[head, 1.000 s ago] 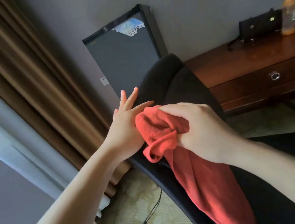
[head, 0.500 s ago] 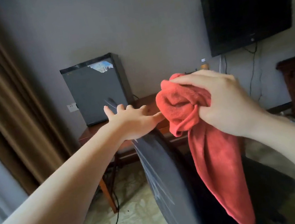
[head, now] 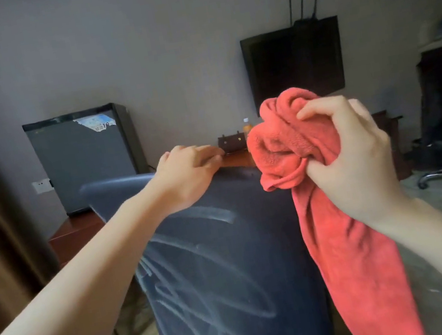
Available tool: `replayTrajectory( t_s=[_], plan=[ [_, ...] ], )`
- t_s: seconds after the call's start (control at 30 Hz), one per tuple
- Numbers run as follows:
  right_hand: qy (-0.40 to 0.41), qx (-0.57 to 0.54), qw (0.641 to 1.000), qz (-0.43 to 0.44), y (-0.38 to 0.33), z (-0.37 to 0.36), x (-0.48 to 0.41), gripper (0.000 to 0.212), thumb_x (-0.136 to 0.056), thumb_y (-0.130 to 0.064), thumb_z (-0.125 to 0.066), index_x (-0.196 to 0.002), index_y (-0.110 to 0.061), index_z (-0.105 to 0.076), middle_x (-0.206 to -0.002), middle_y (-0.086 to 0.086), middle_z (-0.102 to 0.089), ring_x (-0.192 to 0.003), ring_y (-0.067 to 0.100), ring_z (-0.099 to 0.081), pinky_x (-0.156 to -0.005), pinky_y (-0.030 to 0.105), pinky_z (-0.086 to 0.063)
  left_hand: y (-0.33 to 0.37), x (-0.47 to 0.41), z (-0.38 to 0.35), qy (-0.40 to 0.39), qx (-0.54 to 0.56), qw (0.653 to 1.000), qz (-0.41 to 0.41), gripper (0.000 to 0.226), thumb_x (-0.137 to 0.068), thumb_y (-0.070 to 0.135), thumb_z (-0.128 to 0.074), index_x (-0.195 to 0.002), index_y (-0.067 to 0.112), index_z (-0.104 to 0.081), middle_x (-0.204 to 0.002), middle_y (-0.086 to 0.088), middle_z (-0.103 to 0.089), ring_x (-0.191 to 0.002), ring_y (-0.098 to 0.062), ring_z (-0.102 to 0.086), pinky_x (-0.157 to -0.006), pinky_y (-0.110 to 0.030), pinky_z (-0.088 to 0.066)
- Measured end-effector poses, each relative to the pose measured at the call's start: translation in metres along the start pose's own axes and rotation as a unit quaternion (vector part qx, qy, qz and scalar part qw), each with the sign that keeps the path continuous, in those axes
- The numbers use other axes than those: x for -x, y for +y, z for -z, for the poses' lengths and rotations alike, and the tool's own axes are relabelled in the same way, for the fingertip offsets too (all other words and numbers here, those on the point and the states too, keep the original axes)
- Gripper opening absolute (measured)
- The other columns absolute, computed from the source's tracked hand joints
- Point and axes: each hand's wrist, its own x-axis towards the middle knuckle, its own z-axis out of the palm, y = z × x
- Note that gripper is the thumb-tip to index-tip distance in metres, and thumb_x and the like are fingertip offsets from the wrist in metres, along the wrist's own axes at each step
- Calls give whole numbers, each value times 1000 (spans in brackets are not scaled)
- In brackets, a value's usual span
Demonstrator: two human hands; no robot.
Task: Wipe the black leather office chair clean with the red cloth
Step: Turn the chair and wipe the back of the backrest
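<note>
Left hand [head: 188, 170] lies palm-down, fingers curled; right hand [head: 358, 157] raised, clenched.

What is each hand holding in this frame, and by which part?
The right hand grips the red terry cloth by its bunched upper end; the rest hangs loose. The left hand holds the black leather office chair by its backrest's top edge.
</note>
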Motion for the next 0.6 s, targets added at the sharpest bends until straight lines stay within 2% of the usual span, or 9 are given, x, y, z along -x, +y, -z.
replayTrajectory(
  t_s=[0.1, 0.17, 0.27, 0.33, 0.4, 0.47, 0.6],
  plan=[
    [28, 24, 996, 82, 3, -6, 0, 52, -56, 6, -59, -105, -7, -65, -106, -12, -55, -101, 20, -49, -98, 11, -31, -15, 3, -3, 29, -3, 999, 24, 59, -79, 50, -27, -115, 24, -66, -120, -1, -65, -115, -27, -53, -104, -45, -34],
    [32, 35, 990, 136, 3, -15, 0, 46, -61, 6, -57, -105, -4, -68, -109, -7, -61, -103, 22, -48, -98, 24, -37, -28, 4, -4, 43, 11, 998, 49, 54, -83, 52, -32, -114, 25, -67, -121, 0, -64, -114, -26, -52, -106, -48, -33],
    [28, 68, 973, 218, 6, -38, -1, 36, -79, 1, -52, -109, -15, -65, -114, -2, -66, -109, 21, -50, -91, 39, -36, -45, 4, -12, 71, 24, 994, 76, 36, -99, 41, -40, -116, 22, -66, -121, -1, -63, -117, -26, -50, -107, -48, -30],
    [14, 111, 956, 273, 12, -55, -2, 30, -95, -6, -40, -113, -23, -57, -116, -5, -67, -113, 19, -49, -96, 45, -32, -50, 3, -20, 87, 45, 992, 78, 43, -98, 42, -36, -114, 18, -67, -112, -6, -65, -112, -28, -52, -106, -45, -31],
    [-23, 153, 936, 315, 22, -70, -1, 28, -101, -14, -33, -114, -26, -54, -117, -8, -66, -116, 18, -49, -102, 52, -29, -52, 2, -28, 117, 56, 990, 45, 57, -88, 51, -26, -101, 16, -69, -90, -5, -63, -96, -28, -53, -98, -39, -32],
    [-71, 188, 912, 357, 29, -83, 0, 32, -103, -13, -33, -118, -26, -58, -121, -6, -64, -119, 18, -48, -104, 53, -32, -50, -1, -36, 141, 55, 988, 34, 61, -84, 52, -18, -87, 12, -63, -76, 2, -52, -85, -25, -45, -87, -29, -25],
    [-163, 242, 864, 412, 51, -74, 2, 46, -102, -9, -25, -125, -28, -61, -131, -2, -58, -127, 23, -45, -106, 49, -35, -44, -12, -48, 171, 61, 982, 48, 57, -87, 42, -16, -90, 11, -63, -86, 2, -54, -92, -20, -39, -81, -19, -12]
  ],
)
